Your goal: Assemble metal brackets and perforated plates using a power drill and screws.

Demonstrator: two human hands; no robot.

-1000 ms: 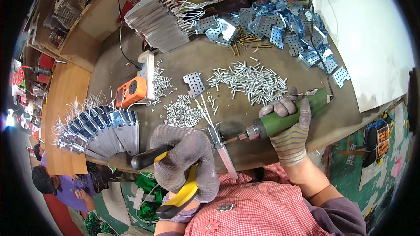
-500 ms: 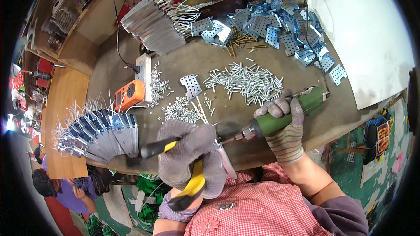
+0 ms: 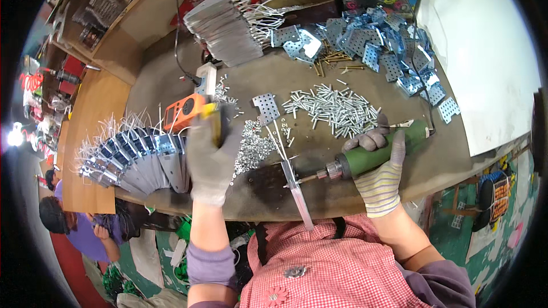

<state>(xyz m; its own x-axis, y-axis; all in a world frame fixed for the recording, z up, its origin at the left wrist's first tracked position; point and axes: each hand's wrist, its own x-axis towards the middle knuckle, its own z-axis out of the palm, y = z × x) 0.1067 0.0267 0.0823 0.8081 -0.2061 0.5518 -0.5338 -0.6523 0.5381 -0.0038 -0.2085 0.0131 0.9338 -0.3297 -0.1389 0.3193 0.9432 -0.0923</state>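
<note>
Clock read from the middle of the view, twelve at top. Right hand [image 3: 381,181], gloved, four o'clock: fingers and thumb closed round a green power driver [image 3: 361,161], held low and lengthwise, bit [image 3: 310,178] toward half past eight, probably so it meets the work side-on. Left hand [image 3: 210,157], gloved, half past eight: fingers apparently curled round a yellow-and-black tool [image 3: 209,109], well apart from the metal strip.

Metal strip [image 3: 299,199], five o'clock: at the bit's end, near end past the bench [image 3: 262,77] edge by the checked apron [image 3: 325,256], likely for access from the right. No hand on it. White leads [image 3: 280,141] run up toward a perforated plate [image 3: 266,108] at twelve.

Nuts [image 3: 251,149] close in at eight, screws [image 3: 337,111] at half past two: heaped presumably for easy reach. Orange meter [image 3: 184,112], half past nine. Fanned strips [image 3: 140,162] near nine, perhaps spread to keep wires apart. Brackets [image 3: 394,45], two; stacked strips [image 3: 228,28], eleven.

Hard to read: left glove blurred, its tool's working end unclear; whether bit touches strip; what steadies the strip; fan's right end, partly behind the glove.
</note>
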